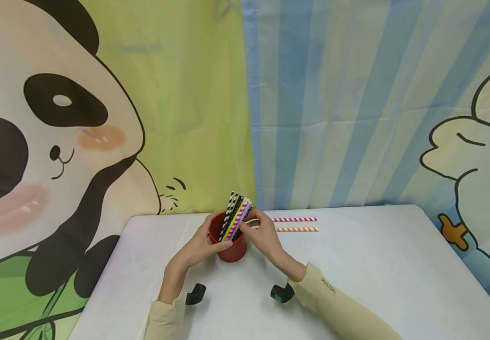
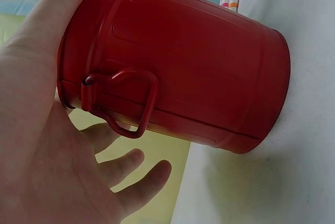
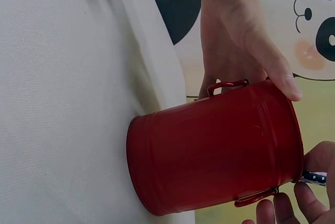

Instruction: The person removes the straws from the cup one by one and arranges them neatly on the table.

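Note:
A red metal bucket with small side handles is in all three views, near the table's far edge. Several patterned paper straws, striped, dotted and yellow, stand leaning inside it. My left hand holds the bucket by its rim, thumb on the near side; its other fingers spread beside the wall. At the rim's right side, my right hand pinches at the straws. In the right wrist view a dark dotted straw shows between its thumb and fingers. The bucket hides the straws' lower ends.
A pink striped straw and an orange striped straw lie on the white table, right of the bucket. Dark wrist-worn devices show by both sleeves. A printed curtain hangs behind the table.

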Motion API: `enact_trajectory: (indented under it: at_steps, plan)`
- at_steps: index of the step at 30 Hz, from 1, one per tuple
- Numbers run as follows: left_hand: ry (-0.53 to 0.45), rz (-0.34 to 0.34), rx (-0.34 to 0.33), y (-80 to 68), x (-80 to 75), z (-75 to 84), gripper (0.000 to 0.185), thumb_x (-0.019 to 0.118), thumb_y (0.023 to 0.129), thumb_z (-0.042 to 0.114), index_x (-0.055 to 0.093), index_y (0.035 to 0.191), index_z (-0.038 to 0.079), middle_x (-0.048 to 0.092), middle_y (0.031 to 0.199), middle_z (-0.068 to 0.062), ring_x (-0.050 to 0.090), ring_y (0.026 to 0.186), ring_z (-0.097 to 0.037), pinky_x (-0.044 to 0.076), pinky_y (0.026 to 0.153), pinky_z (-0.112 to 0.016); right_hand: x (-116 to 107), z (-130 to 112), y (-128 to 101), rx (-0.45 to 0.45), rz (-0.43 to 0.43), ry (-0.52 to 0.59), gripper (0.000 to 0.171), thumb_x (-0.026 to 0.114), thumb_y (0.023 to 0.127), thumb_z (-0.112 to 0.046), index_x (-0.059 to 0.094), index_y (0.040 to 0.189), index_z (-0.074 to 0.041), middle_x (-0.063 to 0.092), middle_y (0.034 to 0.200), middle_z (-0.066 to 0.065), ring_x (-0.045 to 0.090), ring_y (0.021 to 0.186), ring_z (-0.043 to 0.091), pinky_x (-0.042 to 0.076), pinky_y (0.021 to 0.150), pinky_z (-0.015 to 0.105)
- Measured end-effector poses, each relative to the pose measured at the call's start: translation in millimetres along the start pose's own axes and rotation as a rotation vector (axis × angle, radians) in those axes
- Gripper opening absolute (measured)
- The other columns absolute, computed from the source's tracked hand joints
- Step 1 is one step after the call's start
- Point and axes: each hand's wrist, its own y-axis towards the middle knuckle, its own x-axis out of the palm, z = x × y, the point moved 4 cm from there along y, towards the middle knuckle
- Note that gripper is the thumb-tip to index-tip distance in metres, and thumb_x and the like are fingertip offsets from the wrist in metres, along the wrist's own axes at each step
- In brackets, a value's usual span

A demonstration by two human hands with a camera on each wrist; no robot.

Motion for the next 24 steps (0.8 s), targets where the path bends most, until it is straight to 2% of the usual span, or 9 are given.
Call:
enact_trajectory:
  at_steps: [8,15,24]
  plan:
    - [-0.006,-0.012,0.003,3.2,1.0,1.6,0.089,0.080,0.086,0.037,0.025,0.156,0.031,0.043,0.151,0.002,0.043,0.139,-0.023,0.032,0.115,-0.055,-2.1,0.3,1.7,0.004,0.009,0.033,0.014,0.073,0.091,-0.018,0.064,0.098,-0.009,0.069,0.105,0.009,0.068,0.097,0.026,0.056,0.079,0.027]
    - [-0.011,-0.003,-0.005,-0.4,-0.2,1.4,0.087,0.080,0.086,0.035,0.026,0.155,0.032,0.043,0.152,-0.001,0.042,0.140,-0.025,0.031,0.116,-0.057,1.6,-1.4,3.1,-0.010,0.006,0.051,0.015,0.072,0.090,-0.016,0.066,0.100,-0.006,0.068,0.105,0.011,0.068,0.097,0.028,0.055,0.078,0.025]
    - [-0.004,0.007,-0.015,0.6,-0.3,-2.1,0.091,0.081,0.084,0.039,0.025,0.156,0.030,0.044,0.151,0.003,0.044,0.138,-0.021,0.032,0.115,-0.053,2.4,-5.3,2.4,0.011,0.006,0.044,0.018,0.073,0.091,-0.012,0.066,0.105,-0.001,0.069,0.109,0.016,0.068,0.101,0.035,0.056,0.082,0.031]
